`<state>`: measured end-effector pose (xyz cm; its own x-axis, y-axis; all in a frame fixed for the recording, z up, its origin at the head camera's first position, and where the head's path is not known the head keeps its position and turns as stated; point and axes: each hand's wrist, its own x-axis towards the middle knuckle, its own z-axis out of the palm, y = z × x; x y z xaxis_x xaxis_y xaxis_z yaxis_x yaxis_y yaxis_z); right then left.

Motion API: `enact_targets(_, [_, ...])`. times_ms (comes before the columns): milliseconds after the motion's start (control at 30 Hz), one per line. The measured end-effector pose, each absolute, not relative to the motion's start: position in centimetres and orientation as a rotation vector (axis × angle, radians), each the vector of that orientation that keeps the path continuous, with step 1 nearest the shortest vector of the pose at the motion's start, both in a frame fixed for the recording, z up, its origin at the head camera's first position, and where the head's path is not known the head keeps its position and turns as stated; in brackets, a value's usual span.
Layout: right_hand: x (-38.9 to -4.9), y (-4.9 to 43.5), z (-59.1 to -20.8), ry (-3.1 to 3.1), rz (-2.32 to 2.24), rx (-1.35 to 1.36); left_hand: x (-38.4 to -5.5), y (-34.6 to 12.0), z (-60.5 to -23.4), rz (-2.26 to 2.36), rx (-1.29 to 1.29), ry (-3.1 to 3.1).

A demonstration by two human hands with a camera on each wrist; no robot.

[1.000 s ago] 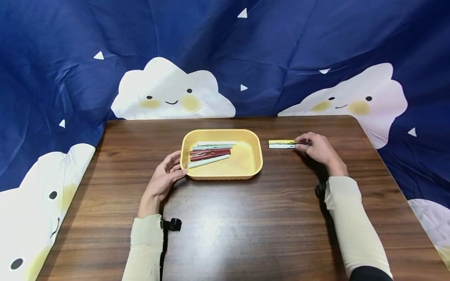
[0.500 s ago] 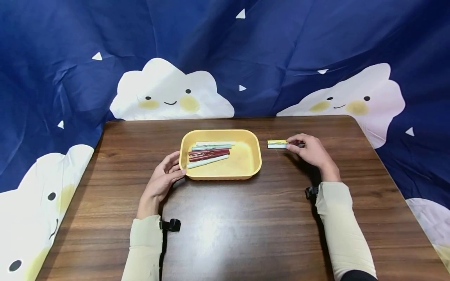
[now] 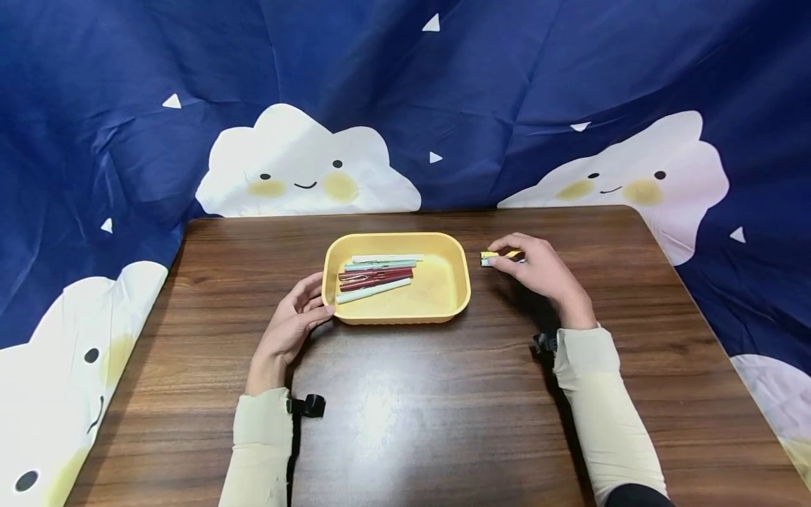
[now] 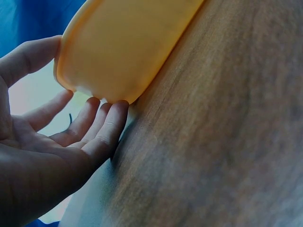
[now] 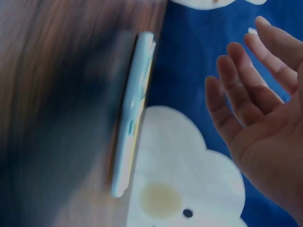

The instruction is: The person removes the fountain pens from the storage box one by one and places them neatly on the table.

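Note:
In the head view, my left hand [image 3: 294, 325] holds the left end of a yellow tray [image 3: 405, 318]; its thumb is at the near corner and its fingers lie along the side wall. The left wrist view shows the fingertips [image 4: 118, 106] against the tray's end [image 4: 118, 52]. Inside the tray lie several pens: white, pale green and dark red [image 3: 375, 275]. My right hand [image 3: 538, 266] hovers at a yellow pen [image 3: 485, 255] and a pale pen lying side by side, partly covering them. In the right wrist view, its relaxed fingers [image 5: 246, 90] stand apart from the pale pen [image 5: 128, 113].
The brown wooden table [image 3: 418, 422] carries the tray near its far edge. A blue curtain [image 3: 469, 77] with white clouds hangs right behind that edge. Small black cameras [image 3: 310, 405] are strapped at both wrists.
My right hand has slid left along the two pens, toward the tray, and now covers more of them. The pens and the left hand on the tray keep their places.

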<state>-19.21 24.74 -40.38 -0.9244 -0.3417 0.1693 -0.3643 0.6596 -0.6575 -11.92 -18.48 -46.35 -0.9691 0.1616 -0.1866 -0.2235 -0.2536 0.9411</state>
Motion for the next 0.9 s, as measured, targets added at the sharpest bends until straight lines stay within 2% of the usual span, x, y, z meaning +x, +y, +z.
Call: enact_targets(900, [-18.6,17.7,-39.8,-2.717,1.347,0.791,-12.1,-18.6,-46.3,2.313,-0.092,1.726])
